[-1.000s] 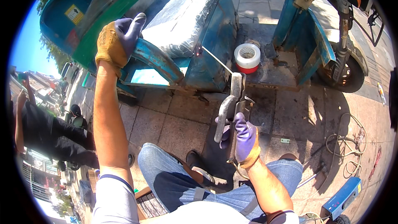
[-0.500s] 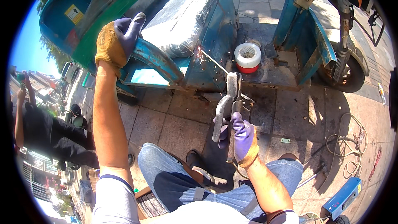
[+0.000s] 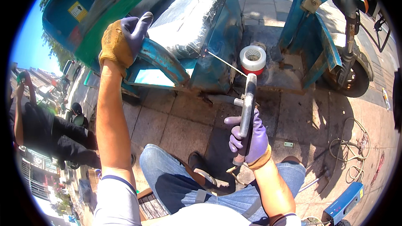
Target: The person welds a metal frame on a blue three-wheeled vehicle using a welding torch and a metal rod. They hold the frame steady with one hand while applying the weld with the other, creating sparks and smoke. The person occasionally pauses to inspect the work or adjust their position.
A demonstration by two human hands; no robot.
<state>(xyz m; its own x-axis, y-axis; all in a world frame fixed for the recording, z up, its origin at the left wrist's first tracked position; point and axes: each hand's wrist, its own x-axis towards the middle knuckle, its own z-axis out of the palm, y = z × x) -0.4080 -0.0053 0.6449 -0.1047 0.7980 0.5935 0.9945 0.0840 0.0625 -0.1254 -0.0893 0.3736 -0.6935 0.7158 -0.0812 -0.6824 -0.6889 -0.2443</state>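
My left hand [image 3: 122, 42], in a purple and mustard work glove, is closed over the upper end of a curved, rusty blue armrest [image 3: 164, 62] on a three-wheeled vehicle, thumb pointing up. A welding electrode holder [image 3: 248, 111] is in my gloved right hand [image 3: 258, 137], its fingers wrapped round the handle. From the holder's jaws a thin welding rod [image 3: 227, 63] slants up and left. Its tip reaches the blue seat-box panel [image 3: 213, 69], beside the plastic-wrapped seat [image 3: 188, 19]; whether it touches is too small to tell.
A red and white round container [image 3: 253, 60] stands on the vehicle's footboard. Looped cable [image 3: 356, 155] lies on the paving at right, near a blue metal-cased machine [image 3: 343, 203]. A small flat metal plate [image 3: 288, 144] rests on the paving. At left stands a person in dark clothes [image 3: 52, 132].
My right hand has turned the electrode holder and shifted it slightly right. The spray of sparks at the rod tip has faded to a small glow. My left hand keeps its hold.
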